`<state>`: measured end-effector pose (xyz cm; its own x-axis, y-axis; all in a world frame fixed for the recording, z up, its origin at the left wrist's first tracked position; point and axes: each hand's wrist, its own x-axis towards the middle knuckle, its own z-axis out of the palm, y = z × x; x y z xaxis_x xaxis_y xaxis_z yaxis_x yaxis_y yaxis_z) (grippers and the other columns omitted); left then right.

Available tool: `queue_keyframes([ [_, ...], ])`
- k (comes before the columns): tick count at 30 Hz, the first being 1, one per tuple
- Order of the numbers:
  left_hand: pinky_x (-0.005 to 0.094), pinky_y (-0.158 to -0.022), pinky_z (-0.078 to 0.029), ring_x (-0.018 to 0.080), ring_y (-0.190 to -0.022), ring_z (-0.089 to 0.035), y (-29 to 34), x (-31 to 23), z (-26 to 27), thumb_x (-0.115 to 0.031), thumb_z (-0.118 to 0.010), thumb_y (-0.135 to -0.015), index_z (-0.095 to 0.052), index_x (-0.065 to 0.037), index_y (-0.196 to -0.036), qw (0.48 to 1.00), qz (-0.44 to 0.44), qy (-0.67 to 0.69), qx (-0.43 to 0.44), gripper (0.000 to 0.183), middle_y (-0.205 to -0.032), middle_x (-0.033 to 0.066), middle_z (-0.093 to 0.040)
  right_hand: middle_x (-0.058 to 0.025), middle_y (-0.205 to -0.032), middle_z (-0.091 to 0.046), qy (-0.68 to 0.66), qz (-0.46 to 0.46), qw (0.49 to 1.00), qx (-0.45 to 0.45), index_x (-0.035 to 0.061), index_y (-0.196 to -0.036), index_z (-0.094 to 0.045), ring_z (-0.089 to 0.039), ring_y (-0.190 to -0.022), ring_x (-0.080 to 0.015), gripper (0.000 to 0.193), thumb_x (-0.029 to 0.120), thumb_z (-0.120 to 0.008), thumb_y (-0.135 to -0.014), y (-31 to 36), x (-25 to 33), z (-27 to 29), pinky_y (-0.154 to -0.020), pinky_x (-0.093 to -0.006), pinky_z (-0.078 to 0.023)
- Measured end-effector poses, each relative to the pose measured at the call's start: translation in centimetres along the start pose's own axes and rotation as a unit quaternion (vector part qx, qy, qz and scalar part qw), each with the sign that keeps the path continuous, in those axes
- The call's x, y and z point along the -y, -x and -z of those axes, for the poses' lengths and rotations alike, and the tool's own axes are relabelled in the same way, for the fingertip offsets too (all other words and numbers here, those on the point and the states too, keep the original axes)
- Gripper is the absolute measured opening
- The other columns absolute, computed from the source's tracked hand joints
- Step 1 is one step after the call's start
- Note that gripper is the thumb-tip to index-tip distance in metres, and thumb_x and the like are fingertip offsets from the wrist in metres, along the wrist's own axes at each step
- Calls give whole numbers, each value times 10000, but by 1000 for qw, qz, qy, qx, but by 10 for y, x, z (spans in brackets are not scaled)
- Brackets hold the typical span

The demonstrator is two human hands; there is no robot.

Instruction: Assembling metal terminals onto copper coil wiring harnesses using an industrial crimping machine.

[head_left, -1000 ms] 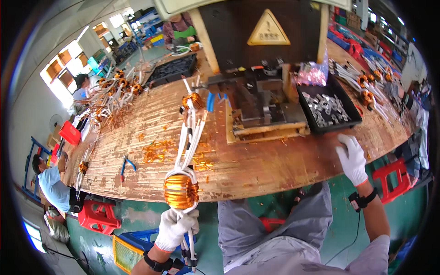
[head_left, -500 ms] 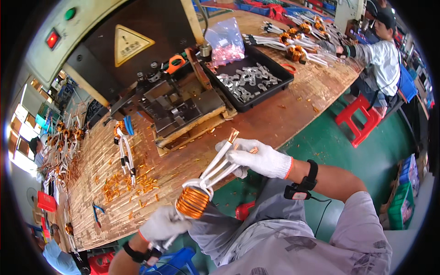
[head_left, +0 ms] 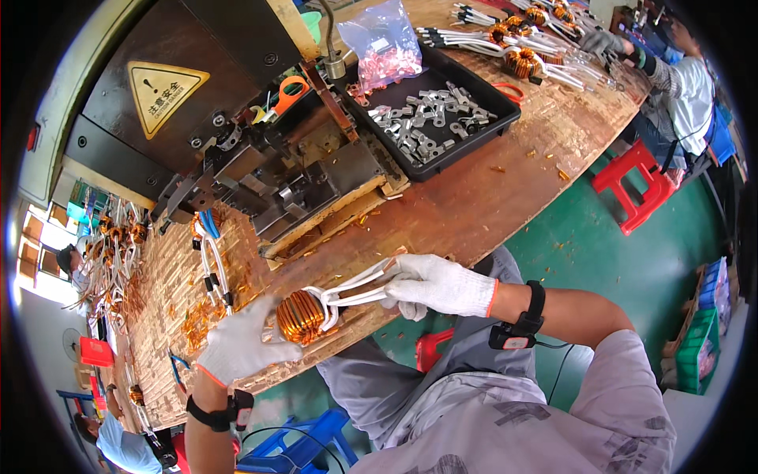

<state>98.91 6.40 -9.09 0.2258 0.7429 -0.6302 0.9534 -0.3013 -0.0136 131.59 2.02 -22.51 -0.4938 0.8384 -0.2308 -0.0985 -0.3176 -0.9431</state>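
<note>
A toroidal coil of copper wire (head_left: pixel 302 317) is over the table's front edge; I cannot tell whether it rests there. White sleeved leads (head_left: pixel 355 294) run from it to the right, with bare copper at one end. My right hand (head_left: pixel 442 286), in a white knit glove, is closed around these leads. My left hand (head_left: pixel 245 340), gloved likewise, has its fingers spread just left of the coil and holds nothing. Farther left lies a second coil with a blue tie (head_left: pixel 209 223), partly hidden by the machine; its white leads (head_left: pixel 215 272) reach toward my left hand.
A press machine (head_left: pixel 304 189) stands ahead, with orange-handled scissors (head_left: pixel 290 93) on it. Beside it, a black tray (head_left: pixel 502 125) holds metal lugs (head_left: pixel 426 126) and a plastic bag (head_left: pixel 380 47). More coils (head_left: pixel 521 62) lie near a co-worker (head_left: pixel 683 99). A red stool (head_left: pixel 632 186) stands right.
The coil has moved left and up over the table edge, its leads now lying nearly level. My left hand has let go and spread its fingers. My view has shifted.
</note>
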Motion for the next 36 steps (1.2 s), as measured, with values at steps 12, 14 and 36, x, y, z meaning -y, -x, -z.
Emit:
queue_keyframes([
  [12,384,-781,-585,271,-861,-727,-44,-62,-24,-328,-849,-810,-734,-73,-1014,938,-223,145,-222,346,-936,94,-717,-132,-1011,-746,273,57,956,-95,44,-1377,-540,-741,-831,-246,485,323,-689,-1009,31,23,21,-733,-385,-598],
  [14,399,-768,-580,287,-863,-723,-43,-66,-26,-357,-831,-824,-728,-92,-987,939,-217,151,-220,328,-930,92,-709,-137,-1054,-710,435,156,871,-168,76,-1324,-589,-732,-907,-337,517,362,-760,-929,41,38,24,-799,-447,-592],
  [36,446,-720,-572,336,-825,-711,-40,-72,-36,-353,-834,-782,-718,-119,-973,913,-227,123,-316,323,-900,105,-699,-167,-970,-758,515,-41,842,157,80,-1147,-726,-733,-909,-354,408,434,-615,-978,-32,88,0,-797,-475,-552],
])
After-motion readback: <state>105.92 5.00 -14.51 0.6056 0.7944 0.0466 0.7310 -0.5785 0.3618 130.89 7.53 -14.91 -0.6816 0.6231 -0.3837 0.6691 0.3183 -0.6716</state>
